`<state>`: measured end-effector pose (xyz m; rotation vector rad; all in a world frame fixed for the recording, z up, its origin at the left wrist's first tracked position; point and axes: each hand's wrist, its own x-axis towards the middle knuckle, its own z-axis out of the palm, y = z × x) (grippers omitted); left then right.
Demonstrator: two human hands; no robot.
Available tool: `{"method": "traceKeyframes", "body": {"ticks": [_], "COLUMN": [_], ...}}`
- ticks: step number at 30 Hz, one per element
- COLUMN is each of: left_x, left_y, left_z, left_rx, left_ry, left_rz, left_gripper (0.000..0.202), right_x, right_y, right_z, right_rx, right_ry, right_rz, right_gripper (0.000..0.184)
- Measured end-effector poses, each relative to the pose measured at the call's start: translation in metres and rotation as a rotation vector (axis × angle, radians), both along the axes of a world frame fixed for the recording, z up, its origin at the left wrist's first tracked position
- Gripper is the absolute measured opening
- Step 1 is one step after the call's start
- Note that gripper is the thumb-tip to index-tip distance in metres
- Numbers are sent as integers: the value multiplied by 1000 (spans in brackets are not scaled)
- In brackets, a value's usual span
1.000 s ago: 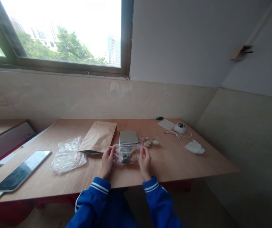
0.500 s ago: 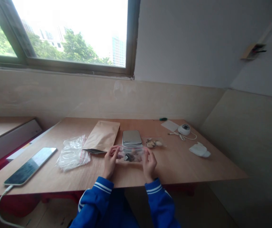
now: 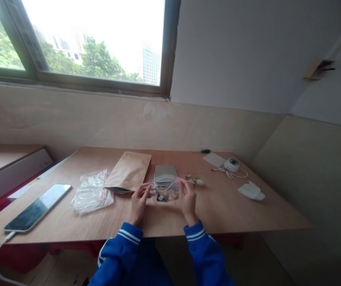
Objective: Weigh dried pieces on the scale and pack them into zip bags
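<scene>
Between my two hands is a clear zip bag (image 3: pixel 167 195) with tan pieces and a small dark item inside. My left hand (image 3: pixel 140 201) pinches the left end of its rim, and my right hand (image 3: pixel 187 198) pinches the right end. The bag's mouth looks curved and parted. Just behind it sits a small kitchen scale (image 3: pixel 166 171) with a metal top. Right of the scale lies a second clear bag (image 3: pixel 200 181) holding several tan pieces. A brown kraft paper pouch (image 3: pixel 131 169) lies left of the scale, its dark opening facing me.
A stack of clear plastic bags (image 3: pixel 91 193) and a phone (image 3: pixel 37 208) on a cable lie to the left. Toward the right are a white camera-like device (image 3: pixel 232 165), a crumpled tissue (image 3: pixel 251 191), a paper sheet (image 3: pixel 214 159) and a green-handled tool (image 3: pixel 205 151). The table's front edge is close.
My right hand has risen slightly, lifting its side of the rim. The bag's mouth has gone from nearly straight to bowed and parted. The view has shifted a little.
</scene>
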<state>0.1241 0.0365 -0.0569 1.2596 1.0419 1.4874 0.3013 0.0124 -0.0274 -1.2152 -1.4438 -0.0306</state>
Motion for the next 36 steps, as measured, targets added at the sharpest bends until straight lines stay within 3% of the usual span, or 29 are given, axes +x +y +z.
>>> {"method": "traceKeyframes", "body": {"ticks": [7,10,23,28,36], "left_x": [-1,-1,-1,-1,1], "left_y": [2,3,2,3,4], "left_z": [0,-2,-4,-3,0], "left_rx": [8,8,21,17,-22], "left_ry": [-58,-62,27,12,-22], "left_rz": [75,66,145,81,-2], "left_gripper": [34,34,28,30,38], "right_x": [11,14,15,8,6], "right_y": [-2,-3,2,8,5], "right_z": [-20,-27,-39,-42,-43], "right_rx": [-112,-156,-166,-189,-279], "right_ry": [292,385,430,590,731], "right_rz": [-30,17,17,25,216], "right_gripper": [30,32,34,38,39]}}
